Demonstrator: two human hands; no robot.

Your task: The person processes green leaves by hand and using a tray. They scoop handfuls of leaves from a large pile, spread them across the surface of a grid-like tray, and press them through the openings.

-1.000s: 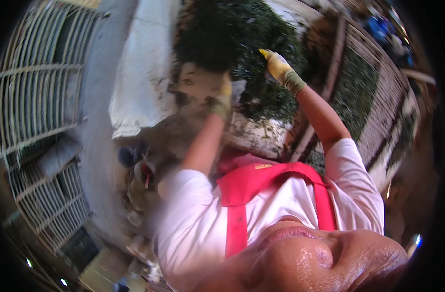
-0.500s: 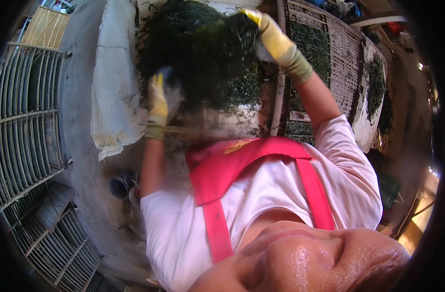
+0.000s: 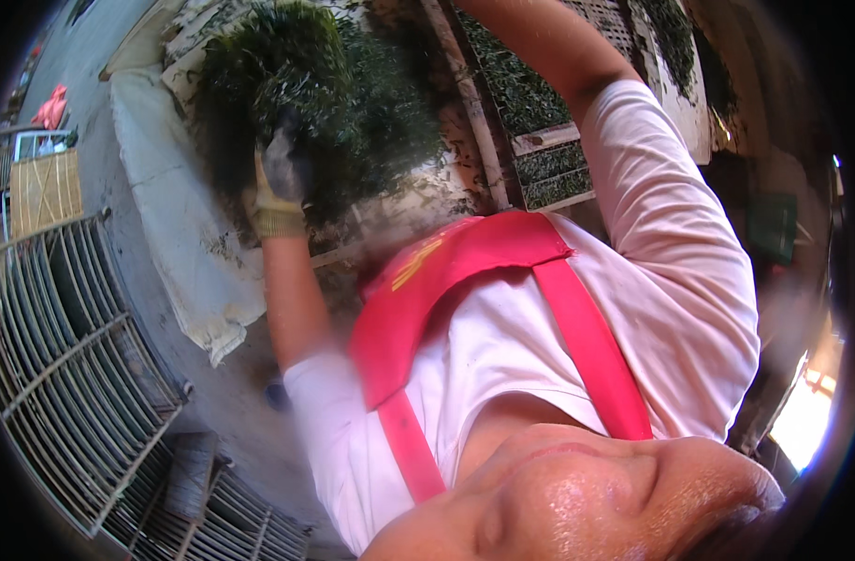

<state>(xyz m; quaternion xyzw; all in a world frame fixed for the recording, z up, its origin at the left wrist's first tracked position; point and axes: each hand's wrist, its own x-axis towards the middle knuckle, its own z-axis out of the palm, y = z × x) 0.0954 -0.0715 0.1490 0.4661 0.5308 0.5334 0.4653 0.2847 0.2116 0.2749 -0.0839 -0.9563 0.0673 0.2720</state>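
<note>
A heap of long, thin dark green leafy strands lies at the upper left on a pale, littered surface. My left hand, in a yellow and grey work glove, reaches into the near side of this heap. Its fingers are blurred and partly covered by the strands, so their grip cannot be made out. My right forearm stretches up past the top edge, and that hand is outside the picture.
A stiff whitish sheet hangs left of the heap. Slatted racks stand along the left. Right of a wooden bar are trays of green pieces. A pink object sits at the far left.
My right hand has gone up out of the picture. My left hand has moved further into the heap, and the whole view has turned and shifted.
</note>
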